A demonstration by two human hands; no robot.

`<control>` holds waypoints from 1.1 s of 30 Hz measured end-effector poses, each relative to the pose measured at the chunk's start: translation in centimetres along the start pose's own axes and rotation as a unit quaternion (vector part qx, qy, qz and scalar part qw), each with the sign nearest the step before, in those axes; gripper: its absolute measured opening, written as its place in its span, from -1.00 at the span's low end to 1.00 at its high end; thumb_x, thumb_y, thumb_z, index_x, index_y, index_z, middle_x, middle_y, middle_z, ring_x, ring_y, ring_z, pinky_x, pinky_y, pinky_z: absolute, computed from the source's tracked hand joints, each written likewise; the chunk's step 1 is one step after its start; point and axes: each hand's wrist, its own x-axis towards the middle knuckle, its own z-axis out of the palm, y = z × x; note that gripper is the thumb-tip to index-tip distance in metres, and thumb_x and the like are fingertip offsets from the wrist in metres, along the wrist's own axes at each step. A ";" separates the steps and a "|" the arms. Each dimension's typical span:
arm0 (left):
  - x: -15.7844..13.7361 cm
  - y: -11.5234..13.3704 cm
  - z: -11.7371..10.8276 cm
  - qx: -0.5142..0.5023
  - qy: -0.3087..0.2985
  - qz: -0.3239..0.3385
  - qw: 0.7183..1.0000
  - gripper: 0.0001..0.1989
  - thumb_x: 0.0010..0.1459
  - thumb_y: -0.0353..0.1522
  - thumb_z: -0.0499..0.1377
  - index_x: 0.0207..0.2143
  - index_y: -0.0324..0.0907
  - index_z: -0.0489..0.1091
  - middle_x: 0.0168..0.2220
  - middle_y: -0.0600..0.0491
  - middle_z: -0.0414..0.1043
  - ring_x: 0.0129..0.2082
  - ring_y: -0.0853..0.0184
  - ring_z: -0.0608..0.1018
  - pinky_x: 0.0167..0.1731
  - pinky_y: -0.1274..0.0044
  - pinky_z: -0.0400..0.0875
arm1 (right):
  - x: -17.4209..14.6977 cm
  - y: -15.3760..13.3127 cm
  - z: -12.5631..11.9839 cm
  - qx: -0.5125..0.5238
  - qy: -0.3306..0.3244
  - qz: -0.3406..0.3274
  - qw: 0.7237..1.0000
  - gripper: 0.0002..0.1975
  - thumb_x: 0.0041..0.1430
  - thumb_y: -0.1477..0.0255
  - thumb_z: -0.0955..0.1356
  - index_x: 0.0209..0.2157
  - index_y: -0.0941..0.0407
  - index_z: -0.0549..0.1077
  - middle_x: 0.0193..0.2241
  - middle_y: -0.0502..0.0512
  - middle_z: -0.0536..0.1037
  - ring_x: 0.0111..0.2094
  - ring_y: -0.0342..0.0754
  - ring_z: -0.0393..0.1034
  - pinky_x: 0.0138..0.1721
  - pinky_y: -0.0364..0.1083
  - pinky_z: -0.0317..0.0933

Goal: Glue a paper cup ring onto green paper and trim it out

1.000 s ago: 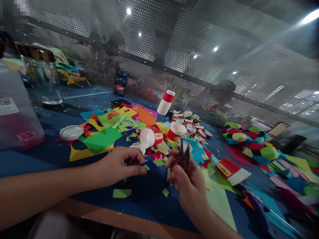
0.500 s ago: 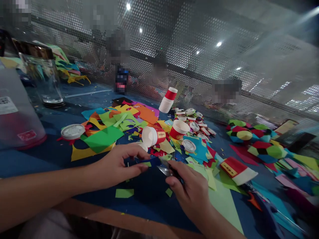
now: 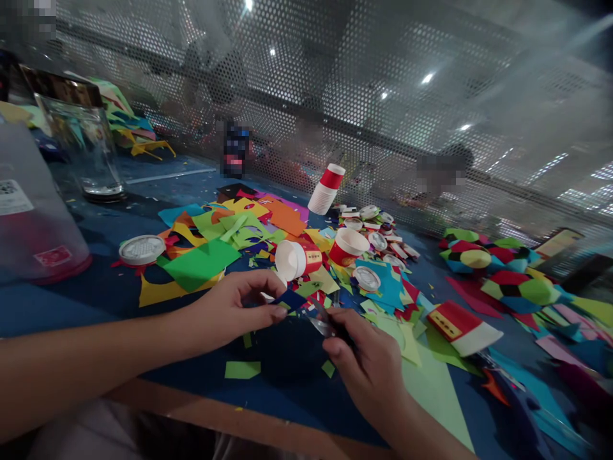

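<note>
A dark blue piece of paper, small and flat, is pinched between the thumb and fingers of the left hand, above the worktop and not far in from its brown near edge. A light green patch shows by the thumb. The right hand grips scissors, their shiny blades parted and pointing at the paper; whether they touch it, I cannot tell.

Below the hands, toward the near edge, lie a light green strip and a smaller green scrap. Straight behind the hands, crowding the middle, are a paper cup on its side, its white mouth facing left, and an upright red cup. A heap of cut paper in green, yellow and orange spreads left of them, with a ridged white disc at its left end.

Toward the far edge, a leaning stack of cups stands by a pile of round pieces, before a perforated screen. On the right side sit faceted paper shapes and another red-and-white cup, tipped over. Far left are a clear glass jar and a frosted container.
</note>
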 end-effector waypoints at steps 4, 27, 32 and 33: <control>0.1 0.3 0.1 -0.128 0.026 -0.057 0.990 -0.82 -0.05 -0.32 0.33 -0.46 -0.20 0.39 -0.48 0.20 0.34 -0.46 0.50 0.34 -0.42 0.65 0.20 | -0.3 0.3 0.3 0.117 -0.058 0.098 0.987 -0.48 0.28 -0.04 0.17 -0.38 0.12 0.41 -0.62 -0.05 0.37 -0.63 -0.15 0.22 -0.60 -0.17 0.07; 0.0 0.4 0.5 -0.221 0.000 -0.091 0.971 -0.72 -0.15 -0.46 0.39 -0.46 -0.20 0.31 -0.48 0.21 0.49 -0.42 0.45 0.58 -0.34 0.63 0.35 | -0.1 -0.3 0.9 0.225 -0.093 0.202 0.949 -0.62 0.22 0.06 0.28 -0.36 0.12 0.35 -0.55 -0.07 0.25 -0.54 -0.17 0.06 -0.56 -0.17 -0.02; 0.1 0.3 0.6 -0.168 -0.021 -0.072 0.983 -0.71 -0.14 -0.43 0.36 -0.49 -0.20 0.25 -0.48 0.18 0.44 -0.42 0.45 0.51 -0.37 0.62 0.31 | -0.1 -0.6 0.7 0.198 -0.092 0.172 0.961 -0.65 0.20 0.11 0.31 -0.41 0.12 0.36 -0.60 -0.09 0.25 -0.58 -0.18 0.06 -0.58 -0.18 -0.01; 0.1 0.2 0.6 -0.147 -0.024 -0.064 0.987 -0.73 -0.14 -0.41 0.36 -0.48 -0.20 0.27 -0.47 0.17 0.43 -0.43 0.45 0.49 -0.38 0.62 0.30 | -0.1 -0.6 0.7 0.187 -0.094 0.168 0.963 -0.66 0.20 0.11 0.31 -0.41 0.12 0.37 -0.60 -0.09 0.26 -0.58 -0.18 0.08 -0.57 -0.18 0.00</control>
